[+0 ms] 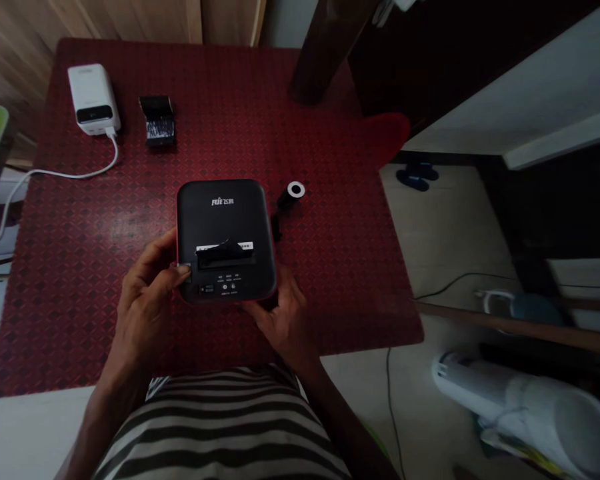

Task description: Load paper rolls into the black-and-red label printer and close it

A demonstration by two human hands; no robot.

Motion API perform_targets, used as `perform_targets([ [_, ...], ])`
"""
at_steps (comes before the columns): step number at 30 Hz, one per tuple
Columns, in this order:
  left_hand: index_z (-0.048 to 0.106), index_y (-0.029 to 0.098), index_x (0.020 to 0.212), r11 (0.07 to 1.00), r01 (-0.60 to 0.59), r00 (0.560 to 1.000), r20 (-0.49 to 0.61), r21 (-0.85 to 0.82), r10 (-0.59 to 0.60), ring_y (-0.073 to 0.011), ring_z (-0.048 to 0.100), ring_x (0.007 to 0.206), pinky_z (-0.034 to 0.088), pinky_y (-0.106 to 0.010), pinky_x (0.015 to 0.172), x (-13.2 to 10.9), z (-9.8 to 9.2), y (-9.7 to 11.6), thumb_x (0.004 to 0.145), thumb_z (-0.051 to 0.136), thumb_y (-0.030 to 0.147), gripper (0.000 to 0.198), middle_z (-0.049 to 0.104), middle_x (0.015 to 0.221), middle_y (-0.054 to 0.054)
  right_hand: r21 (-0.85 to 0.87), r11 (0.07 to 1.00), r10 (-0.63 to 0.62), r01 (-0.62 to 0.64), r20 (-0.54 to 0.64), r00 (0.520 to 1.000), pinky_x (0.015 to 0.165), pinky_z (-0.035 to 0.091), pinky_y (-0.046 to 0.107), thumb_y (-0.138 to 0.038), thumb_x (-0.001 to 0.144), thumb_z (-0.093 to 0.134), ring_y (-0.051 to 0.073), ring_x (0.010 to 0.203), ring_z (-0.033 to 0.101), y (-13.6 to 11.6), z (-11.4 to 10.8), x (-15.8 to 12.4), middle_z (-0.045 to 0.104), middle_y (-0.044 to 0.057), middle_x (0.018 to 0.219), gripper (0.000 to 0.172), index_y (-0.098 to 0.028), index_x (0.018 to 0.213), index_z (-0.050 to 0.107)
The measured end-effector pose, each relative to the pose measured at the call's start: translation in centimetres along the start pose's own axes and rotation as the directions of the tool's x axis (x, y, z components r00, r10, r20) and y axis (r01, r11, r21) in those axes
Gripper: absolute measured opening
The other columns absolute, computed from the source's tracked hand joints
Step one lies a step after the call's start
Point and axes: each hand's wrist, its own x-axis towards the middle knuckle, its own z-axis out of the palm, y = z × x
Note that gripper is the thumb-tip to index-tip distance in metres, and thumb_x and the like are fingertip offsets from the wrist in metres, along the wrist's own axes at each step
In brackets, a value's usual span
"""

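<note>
Printer: we have a black FEIE receipt printer [225, 220] between our 2 hands, over the near part of the table; whether it rests on the tabletop we cannot tell.
Printer front: a white paper strip [225, 247] with a black flap over it sits at a slot above a row of small buttons [215, 288].
Left hand: our left hand [145, 300] wraps the printer's left edge.
Right hand: our right hand [280, 320] cups the near right corner.
Fingers: on the left, the fingers [153, 257] lie curved and close together, with a fingertip pressed on the edge; on the right, they curl under the casing, and we cannot tell how they sit there.
Handling: we judge the casing stiff, fairly light and somewhat slippery; its side edges look the safest hold, clear of the strip.
Table: a red patterned tablecloth [330, 267] lies under everything.
Far left: a white power bank [93, 97] trails a white cable [65, 175], with a taped black object [157, 120] to its right.
Near the printer: a black cylinder with a white ring end [290, 195] lies just beyond its far right corner.
Floor, right: a white cylindrical appliance [525, 407] lies near.
</note>
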Motion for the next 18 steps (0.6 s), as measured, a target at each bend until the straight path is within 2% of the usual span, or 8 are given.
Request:
perform_targets([
  [4, 0.09, 0.031, 0.134, 1.0, -0.001, 1.0, -0.024, 0.011, 0.001, -0.0295, 0.084, 0.119, 0.067, -0.038, 0.098, 0.0, 0.2, 0.1, 0.088, 0.092, 0.037, 0.047, 0.09, 0.132, -0.003, 0.008, 0.999, -0.033, 0.033, -0.025, 0.999, 0.11, 0.076, 0.058, -0.05, 0.111, 0.088, 0.038, 0.134, 0.086, 0.1, 0.0, 0.3, 0.084, 0.017, 0.151, 0.074, -0.028, 0.174, 0.055],
  [7, 0.089, 0.032, 0.137, 1.0, -0.025, 1.0, -0.008, 0.01, 0.025, -0.0305, 0.085, 0.118, 0.069, -0.039, 0.095, 0.3, -0.1, -0.8, 0.089, 0.091, 0.037, 0.048, 0.089, 0.136, -0.004, 0.048, 0.998, -0.028, 0.029, -0.013, 1.0, 0.111, 0.075, 0.056, -0.047, 0.109, 0.09, 0.037, 0.135, 0.086, -0.1, -0.1, 0.5, 0.084, 0.017, 0.153, 0.076, -0.028, 0.174, 0.056],
  [9, 0.086, 0.033, 0.145, 0.996, -0.09, 0.996, 0.018, 0.007, 0.09, -0.0329, 0.084, 0.126, 0.07, -0.042, 0.1, 0.5, -0.4, -1.8, 0.092, 0.088, 0.039, 0.054, 0.086, 0.145, -0.006, 0.071, 0.997, -0.005, 0.003, 0.029, 1.0, 0.114, 0.074, 0.057, -0.05, 0.108, 0.091, 0.038, 0.138, 0.084, -0.2, -0.4, 0.4, 0.083, 0.018, 0.155, 0.079, -0.028, 0.175, 0.055],
  [13, 0.079, 0.03, 0.16, 0.979, -0.199, 0.979, 0.049, 0.053, 0.197, -0.0374, 0.077, 0.145, 0.067, -0.05, 0.118, 0.5, -0.7, -3.4, 0.101, 0.083, 0.047, 0.061, 0.081, 0.156, -0.01, 0.11, 0.993, 0.034, -0.041, 0.063, 0.997, 0.12, 0.071, 0.062, -0.071, 0.111, 0.079, 0.04, 0.15, 0.079, -0.7, -2.3, 0.5, 0.076, 0.02, 0.168, 0.088, -0.027, 0.181, 0.051],
  [15, 0.078, 0.029, 0.161, 0.965, -0.251, 0.967, 0.056, 0.071, 0.247, -0.0368, 0.078, 0.142, 0.068, -0.049, 0.115, 0.3, -0.8, -3.7, 0.104, 0.084, 0.054, 0.062, 0.082, 0.154, -0.01, 0.115, 0.993, 0.039, -0.039, 0.001, 0.999, 0.119, 0.072, 0.061, -0.069, 0.117, 0.068, 0.038, 0.149, 0.079, -1.4, -3.8, 1.5, 0.075, 0.017, 0.169, 0.075, -0.029, 0.18, 0.054],
  [18, 0.078, 0.028, 0.161, 0.927, -0.349, 0.937, 0.059, 0.134, 0.344, -0.0351, 0.078, 0.135, 0.069, -0.047, 0.106, 0.2, -0.8, -3.9, 0.11, 0.08, 0.065, 0.063, 0.082, 0.15, -0.01, 0.004, 0.999, -0.041, 0.041, -0.103, 0.994, 0.114, 0.073, 0.056, -0.042, 0.124, 0.063, 0.031, 0.133, 0.086, -3.1, -5.8, 5.2, 0.088, 0.01, 0.147, 0.037, -0.033, 0.157, 0.077],
])
